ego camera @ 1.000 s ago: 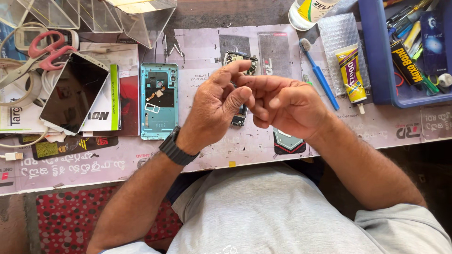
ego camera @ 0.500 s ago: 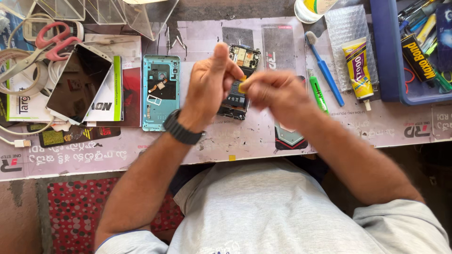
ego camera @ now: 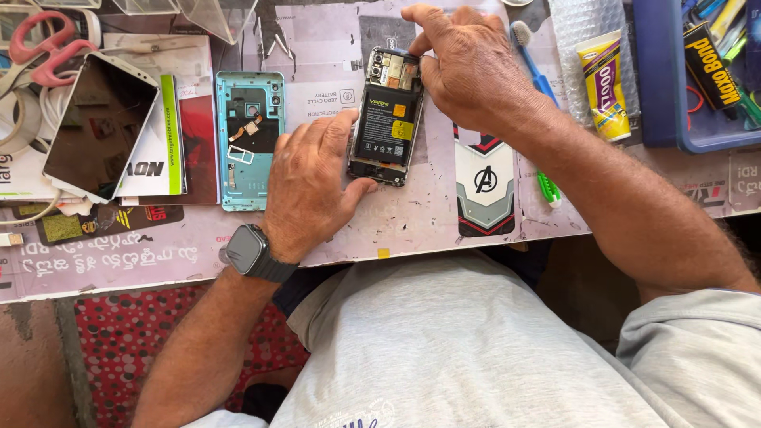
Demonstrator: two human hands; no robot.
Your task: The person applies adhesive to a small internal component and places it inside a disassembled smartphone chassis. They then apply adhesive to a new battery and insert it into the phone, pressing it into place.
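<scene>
A white smartphone lies face up at far left, beside a teal back cover. The left hand steadies the opened phone on the bench, fingers loosely against its lower-left edge. The right hand pinches at its top end; what it grips cannot be told. Pressing hard there could strain the exposed board or battery.
</scene>
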